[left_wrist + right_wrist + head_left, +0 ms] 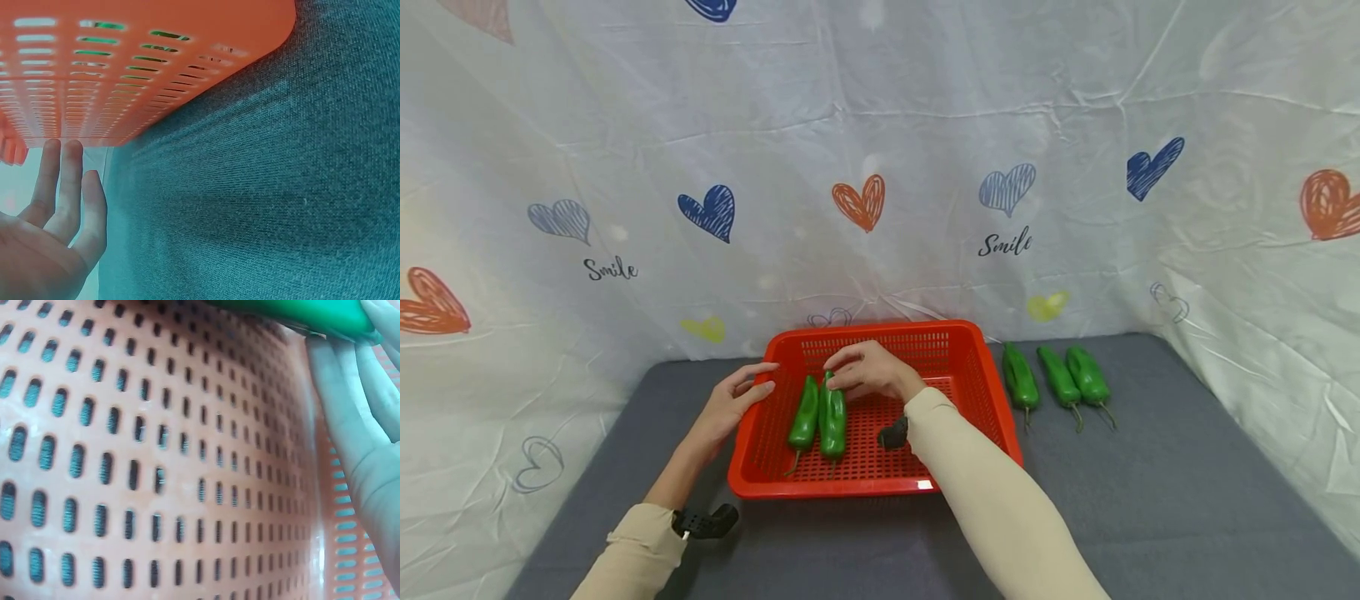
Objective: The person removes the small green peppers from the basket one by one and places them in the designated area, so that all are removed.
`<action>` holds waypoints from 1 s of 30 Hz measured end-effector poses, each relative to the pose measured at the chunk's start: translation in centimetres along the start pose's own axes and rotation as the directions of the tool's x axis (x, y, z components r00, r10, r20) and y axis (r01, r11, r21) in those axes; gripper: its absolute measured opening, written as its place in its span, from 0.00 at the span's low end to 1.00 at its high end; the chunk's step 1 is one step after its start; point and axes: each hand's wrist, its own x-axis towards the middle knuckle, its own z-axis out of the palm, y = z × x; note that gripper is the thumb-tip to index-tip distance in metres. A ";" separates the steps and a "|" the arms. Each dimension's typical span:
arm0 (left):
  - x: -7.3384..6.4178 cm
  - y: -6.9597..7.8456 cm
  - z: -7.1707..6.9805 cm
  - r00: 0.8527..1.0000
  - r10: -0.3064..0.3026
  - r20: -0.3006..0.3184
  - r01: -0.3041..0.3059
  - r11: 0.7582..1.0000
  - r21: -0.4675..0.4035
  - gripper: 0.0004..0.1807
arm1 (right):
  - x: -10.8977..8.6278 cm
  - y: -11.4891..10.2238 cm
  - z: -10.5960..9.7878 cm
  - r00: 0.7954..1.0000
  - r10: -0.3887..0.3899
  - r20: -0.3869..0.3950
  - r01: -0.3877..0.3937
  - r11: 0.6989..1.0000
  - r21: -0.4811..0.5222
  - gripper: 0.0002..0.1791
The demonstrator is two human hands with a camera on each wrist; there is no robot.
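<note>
Inside a red plastic basket (880, 488), two long green peppers lie side by side toward the left. My right hand (872, 368) pinches the far end of one green pepper (832, 425); the other green pepper (805, 414) lies just left of it. In the right wrist view, fingertips touch the end of the held green pepper (312, 314) over the slotted basket floor (187, 481). My left hand (733, 407) rests at the basket's left rim. Its loosely extended fingers (72, 181) lie by the outer wall in the left wrist view, where its thumb is hidden.
Three more green peppers lie right of the basket: one green pepper (1020, 379) near its wall, then a close pair (1075, 379). Grey cloth (1180, 492) covers the table. Behind hangs a white curtain (917, 150) with printed hearts.
</note>
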 end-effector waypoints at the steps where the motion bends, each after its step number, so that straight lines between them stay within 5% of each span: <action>1: 0.0 0.0 0.0 1.000 -0.003 -0.002 0.003 1.000 -0.004 0.29 | 0.0 0.0 -0.1 1.000 -0.003 0.001 0.003 1.000 0.002 0.23; 30: -0.2 0.2 0.0 1.000 0.002 0.017 -0.001 0.999 -0.046 0.29 | -0.7 -2.3 -1.4 0.996 -0.091 0.025 0.093 0.991 -0.095 0.22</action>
